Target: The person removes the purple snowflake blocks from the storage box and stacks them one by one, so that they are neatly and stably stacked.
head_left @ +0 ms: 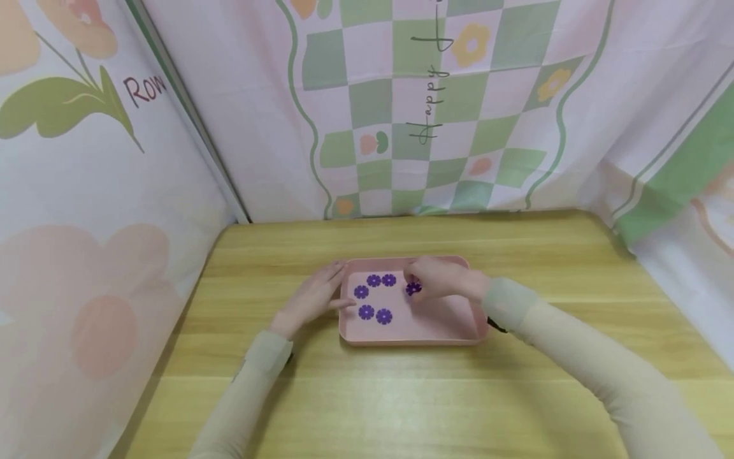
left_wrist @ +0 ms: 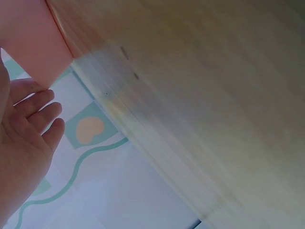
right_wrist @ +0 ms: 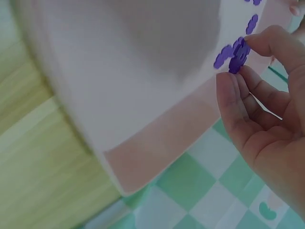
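Note:
A pink tray (head_left: 424,328) lies on the table with several flat purple flower-shaped discs (head_left: 383,316) in its left half. My right hand (head_left: 438,278) is over the tray, pinching one purple flower disc (right_wrist: 239,56) between thumb and fingertips. In the right wrist view that disc stands tilted, overlapping others behind it. My left hand (head_left: 314,298) rests at the tray's left end, fingers fairly straight along the rim and thumb reaching over it. In the left wrist view the left hand (left_wrist: 28,119) touches the tray's corner (left_wrist: 43,62).
The wooden table (head_left: 367,395) extends in front of and around the tray. Behind it hangs a checked, flower-printed curtain (head_left: 430,127); printed cloths also stand at the left (head_left: 86,287) and right sides.

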A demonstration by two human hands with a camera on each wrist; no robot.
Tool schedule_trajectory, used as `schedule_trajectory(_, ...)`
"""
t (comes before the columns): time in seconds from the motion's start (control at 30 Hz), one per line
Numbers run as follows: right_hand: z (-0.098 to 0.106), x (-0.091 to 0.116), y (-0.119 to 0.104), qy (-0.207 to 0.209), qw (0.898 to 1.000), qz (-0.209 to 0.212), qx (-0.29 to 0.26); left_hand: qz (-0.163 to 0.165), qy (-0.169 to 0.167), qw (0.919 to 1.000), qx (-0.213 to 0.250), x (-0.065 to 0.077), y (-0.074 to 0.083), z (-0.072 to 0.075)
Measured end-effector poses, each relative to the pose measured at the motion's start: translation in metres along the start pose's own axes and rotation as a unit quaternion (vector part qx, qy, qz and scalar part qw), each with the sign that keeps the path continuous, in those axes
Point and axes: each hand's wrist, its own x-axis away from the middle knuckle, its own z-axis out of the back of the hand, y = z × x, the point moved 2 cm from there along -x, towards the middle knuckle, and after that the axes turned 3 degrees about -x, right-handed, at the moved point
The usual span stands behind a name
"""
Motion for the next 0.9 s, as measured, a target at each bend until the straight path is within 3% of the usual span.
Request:
schedule_trajectory(0.37, 0.017, 0.029, 0.018, 0.029, 0.999, -0.018, -0.016, 0.002, 0.003, 1.0000, 0.001, 0.001, 0.000, 0.000)
schedule_trajectory(0.63, 0.030, 0.053, 0.037, 0.082, 0.997, -0.010, -0.007, -0.001, 0.006, 1.0000, 0.002, 0.002, 0.002, 0.000)
schedule_trajectory(0.9, 0.034, 0.085, 0.062, 0.105, 0.994, -0.042, -0.007, -0.012, 0.012, 0.9998, -0.013, 0.002, 0.001, 0.000)
